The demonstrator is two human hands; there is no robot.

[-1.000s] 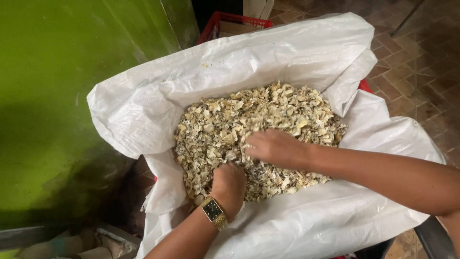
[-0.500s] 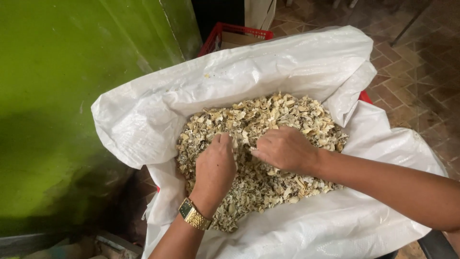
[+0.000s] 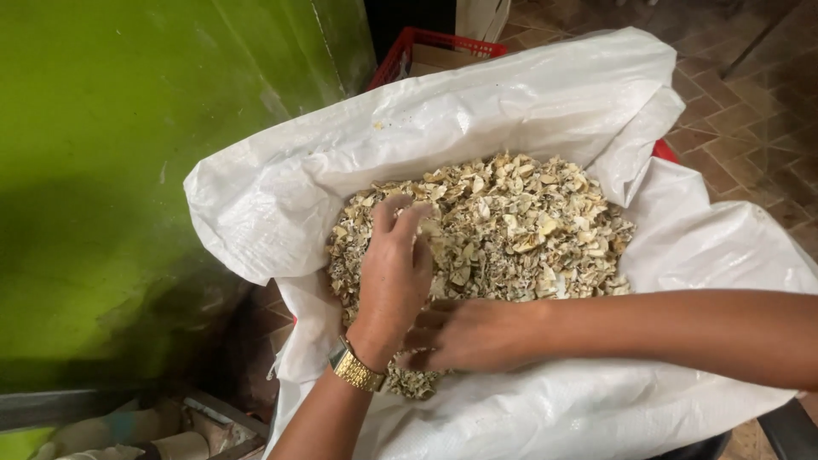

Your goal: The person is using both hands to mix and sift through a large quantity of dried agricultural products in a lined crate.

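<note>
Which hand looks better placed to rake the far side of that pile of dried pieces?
Probably the left hand: it lies flat on the dried pieces, fingers pointing toward the far side. The right hand sits at the near edge of the white sack, beside the left wrist.

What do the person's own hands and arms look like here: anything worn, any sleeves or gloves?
Both hands are bare, with no gloves. The left hand has a gold-coloured metal wristwatch with a link band on its wrist. The right hand shows no watch and no rings that can be made out. Both forearms are uncovered as far as the frame shows; no sleeves are in view.
</note>
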